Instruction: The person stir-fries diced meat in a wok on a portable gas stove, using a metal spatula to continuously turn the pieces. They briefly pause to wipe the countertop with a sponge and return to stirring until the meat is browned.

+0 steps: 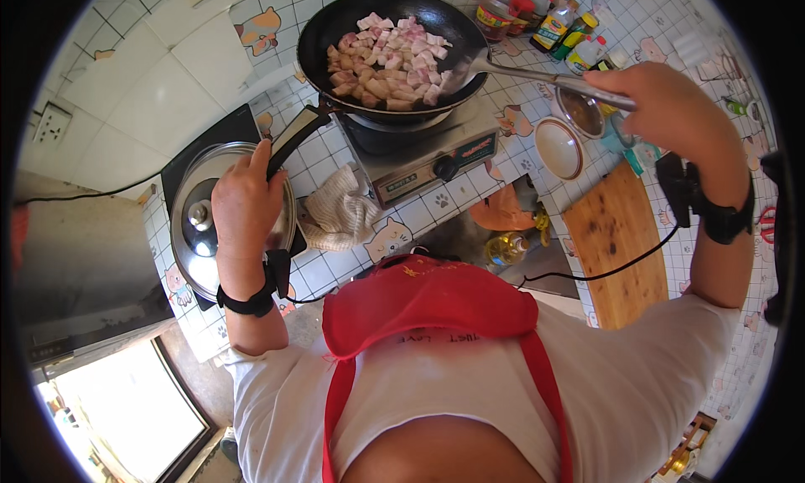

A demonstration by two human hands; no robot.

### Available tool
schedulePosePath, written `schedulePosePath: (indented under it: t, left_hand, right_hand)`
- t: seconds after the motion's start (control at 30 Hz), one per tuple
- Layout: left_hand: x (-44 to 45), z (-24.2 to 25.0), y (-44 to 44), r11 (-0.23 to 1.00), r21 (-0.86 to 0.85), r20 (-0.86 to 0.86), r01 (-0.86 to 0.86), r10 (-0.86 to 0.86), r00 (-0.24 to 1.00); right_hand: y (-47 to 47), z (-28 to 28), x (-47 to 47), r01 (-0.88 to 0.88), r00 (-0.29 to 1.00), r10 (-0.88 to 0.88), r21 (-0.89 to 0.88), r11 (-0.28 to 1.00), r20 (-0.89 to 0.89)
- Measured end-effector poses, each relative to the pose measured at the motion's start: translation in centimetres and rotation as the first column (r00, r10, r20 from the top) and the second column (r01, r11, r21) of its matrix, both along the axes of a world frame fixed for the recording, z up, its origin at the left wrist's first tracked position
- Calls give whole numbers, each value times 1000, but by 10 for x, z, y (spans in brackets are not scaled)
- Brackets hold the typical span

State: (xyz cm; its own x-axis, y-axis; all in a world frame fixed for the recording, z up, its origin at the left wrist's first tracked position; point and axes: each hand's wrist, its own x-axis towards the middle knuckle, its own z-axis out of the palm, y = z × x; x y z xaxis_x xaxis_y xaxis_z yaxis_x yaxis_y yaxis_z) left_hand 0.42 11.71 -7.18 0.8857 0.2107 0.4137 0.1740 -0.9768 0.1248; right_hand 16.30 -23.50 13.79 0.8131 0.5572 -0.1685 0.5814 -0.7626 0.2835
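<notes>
My left hand [247, 200] grips the black handle [295, 136] of a dark wok [462, 27]. The wok sits over a gas stove [434, 156] and holds many chunks of pale pink meat [390, 61], some browner towards the near left side. My right hand [679, 102] is closed around the handle of a metal spatula [534, 74]; its blurred blade rests inside the wok at the right edge of the meat. Both wrists carry black straps with a device and cable.
A lidded pan [182, 231] stands on a black cooktop at left, beside a cloth [339, 209]. Right of the stove are bowls [556, 148], sauce bottles [553, 30] and a wooden cutting board [619, 250]. An oil bottle [507, 248] stands below the counter edge.
</notes>
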Motion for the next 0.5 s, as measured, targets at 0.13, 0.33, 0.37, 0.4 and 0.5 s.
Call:
schedulePosePath:
  t: [0.13, 0.33, 0.37, 0.4, 0.5]
  left_hand:
    - [-1, 0, 0, 1000, 6, -26, -13, 13, 1000]
    - [2, 6, -7, 1000, 7, 34, 5, -6, 999]
    - [2, 8, -9, 995, 69, 170, 75, -85, 982]
    - [3, 9, -12, 987, 118, 255, 113, -140, 957]
    - [4, 2, -35, 959, 43, 401, 279, -272, 875]
  right_hand:
    - [7, 15, 0, -116, 982, 132, -128, 985, 132]
    - [16, -27, 17, -91, 982, 110, -127, 988, 153]
    - [13, -29, 21, -112, 974, 134, -128, 985, 180]
    - [11, -31, 23, -101, 976, 125, -140, 985, 178]
    - [0, -25, 22, -43, 987, 53, -68, 997, 154]
